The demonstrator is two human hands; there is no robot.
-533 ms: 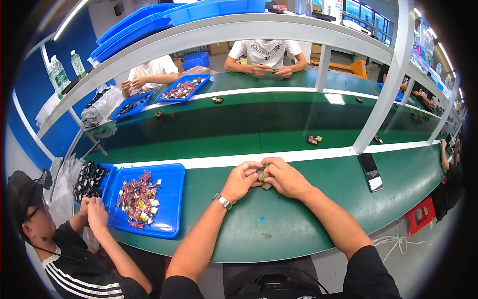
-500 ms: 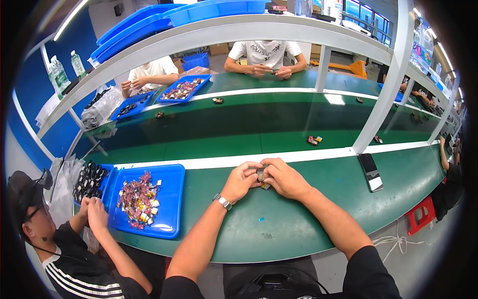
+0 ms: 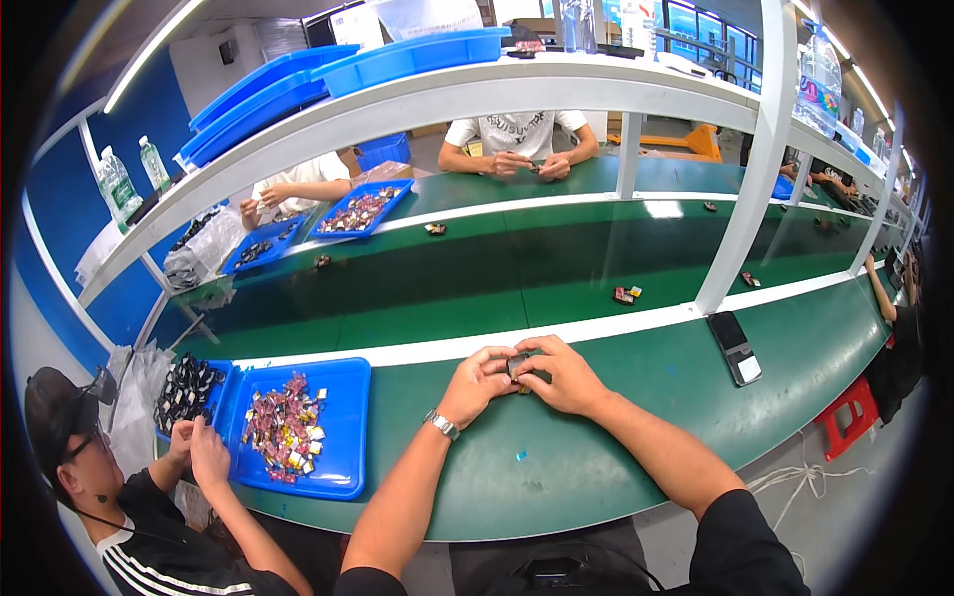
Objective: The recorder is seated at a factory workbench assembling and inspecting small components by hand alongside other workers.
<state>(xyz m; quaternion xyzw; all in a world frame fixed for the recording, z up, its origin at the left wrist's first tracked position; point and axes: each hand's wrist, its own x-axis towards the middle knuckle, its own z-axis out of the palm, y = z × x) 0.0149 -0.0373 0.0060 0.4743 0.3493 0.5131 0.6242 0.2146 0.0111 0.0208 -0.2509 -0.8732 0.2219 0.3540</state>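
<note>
A small dark part (image 3: 518, 367) sits pinched between both hands just above the green bench top (image 3: 596, 467), right in front of the person. The left hand (image 3: 477, 385) curls around its left side, fingers bent close and thumb on top, so it is closed on the part; a metal wristwatch (image 3: 442, 425) rides on that wrist. The right hand (image 3: 562, 375) closes on the part from the other side, its fingertips meeting those of the left hand, and most of the part is hidden by them. A tiny blue scrap (image 3: 519, 456) lies on the bench just below the hands, toward the person. To the left of the left hand, near but apart, stands a blue tray (image 3: 343, 452) heaped with small pink and yellow pieces (image 3: 283, 435), and another person's hands (image 3: 204, 447) reach at its far left edge, beside a second tray of black parts (image 3: 186, 387). To the right of the right hand, well apart, a dark phone (image 3: 735, 347) lies flat on the bench. Beyond the hands a white strip (image 3: 417, 350) marks the edge of the darker green belt (image 3: 447, 283), where a small red and black item (image 3: 624, 294) rests up and to the right of the hands. Farther off, across the belt, other people sit working with their own hands (image 3: 525, 165) at the opposite bench.
</note>
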